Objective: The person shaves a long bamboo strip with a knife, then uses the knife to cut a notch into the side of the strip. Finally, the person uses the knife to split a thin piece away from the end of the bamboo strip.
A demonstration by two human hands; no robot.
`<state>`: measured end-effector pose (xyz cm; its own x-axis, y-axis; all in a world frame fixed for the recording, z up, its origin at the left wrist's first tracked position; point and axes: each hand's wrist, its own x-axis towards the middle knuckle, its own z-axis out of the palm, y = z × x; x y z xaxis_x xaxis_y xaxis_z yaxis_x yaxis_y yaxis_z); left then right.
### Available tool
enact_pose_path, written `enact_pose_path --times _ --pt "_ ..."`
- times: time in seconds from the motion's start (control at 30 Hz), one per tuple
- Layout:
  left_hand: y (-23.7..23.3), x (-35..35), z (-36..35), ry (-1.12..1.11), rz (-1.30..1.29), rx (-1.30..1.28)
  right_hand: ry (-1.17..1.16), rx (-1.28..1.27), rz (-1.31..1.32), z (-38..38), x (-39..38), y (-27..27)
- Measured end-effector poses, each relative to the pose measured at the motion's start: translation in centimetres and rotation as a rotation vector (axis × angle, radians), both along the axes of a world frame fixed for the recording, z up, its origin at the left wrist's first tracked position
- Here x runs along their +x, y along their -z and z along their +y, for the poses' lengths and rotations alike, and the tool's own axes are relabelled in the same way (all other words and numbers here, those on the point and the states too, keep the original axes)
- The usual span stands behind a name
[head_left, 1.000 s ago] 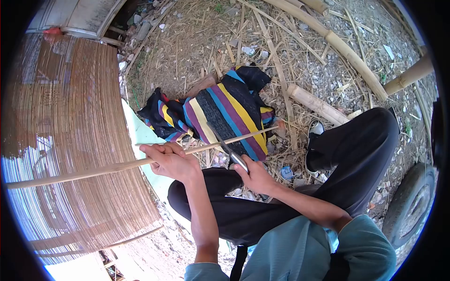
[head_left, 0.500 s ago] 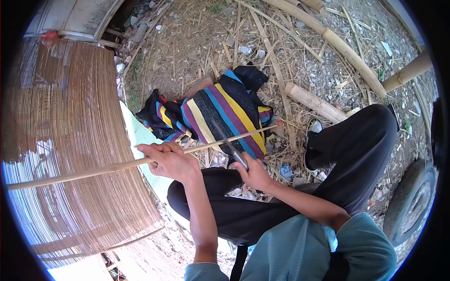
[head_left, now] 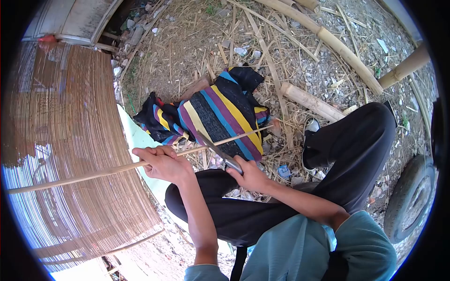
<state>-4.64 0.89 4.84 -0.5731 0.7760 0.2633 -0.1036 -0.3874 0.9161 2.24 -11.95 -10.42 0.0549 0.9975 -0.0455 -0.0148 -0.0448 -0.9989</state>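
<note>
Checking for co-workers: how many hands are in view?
2. The left hand grips the stick; the right hand holds the knife across it. Both belong to the wearer; none looks hidden.

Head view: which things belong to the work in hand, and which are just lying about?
In use: left hand gripping the bamboo strip; right hand holding the knife, blade against the strip.
Lying about: striped cloth, bamboo poles, short bamboo piece, slatted mat, tyre.
</note>
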Motion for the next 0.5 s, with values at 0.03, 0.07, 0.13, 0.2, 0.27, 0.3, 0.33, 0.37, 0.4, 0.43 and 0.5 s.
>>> enact_pose_path --times 0.03,0.07,0.13,0.2,0.27,0.3,0.33,0.37,0.4,0.43,0.5 --pt "0.0 -0.1 0.1 0.0 0.0 0.001 0.038 -0.068 0.001 -0.2 0.3 1.4" --pt "0.1 -0.4 0.3 -0.021 -0.008 -0.013 0.077 -0.138 0.003 -0.5 0.5 3.1" --pt "0.1 -0.7 0.6 -0.039 -0.017 -0.024 0.178 -0.255 -0.04 -1.2 0.9 7.6" --pt "0.1 -1.0 0.7 -0.065 -0.007 -0.047 0.18 -0.434 -0.043 -1.1 2.8 9.0" --pt "0.2 -0.9 0.7 -0.063 -0.007 -0.035 0.185 -0.603 -0.047 -0.6 3.5 9.7" --pt "0.2 -0.8 0.8 -0.061 -0.004 -0.026 0.187 -0.586 -0.102 -0.3 3.6 9.7" --pt "0.2 -0.7 0.9 -0.056 -0.006 -0.021 0.188 -0.571 -0.157 -0.1 3.7 9.8" --pt "0.2 -0.6 0.9 -0.037 -0.005 -0.016 0.171 -0.576 -0.107 0.2 3.2 9.7" --pt "0.2 -0.6 0.8 -0.02 -0.001 -0.014 0.169 -0.58 -0.108 0.4 2.9 8.1" --pt "0.2 -0.6 0.7 -0.023 -0.003 -0.016 0.135 -0.465 -0.079 0.6 2.9 5.3" --pt "0.3 -0.6 0.7 -0.004 -0.008 -0.017 0.073 -0.267 -0.034 1.2 2.1 2.6"
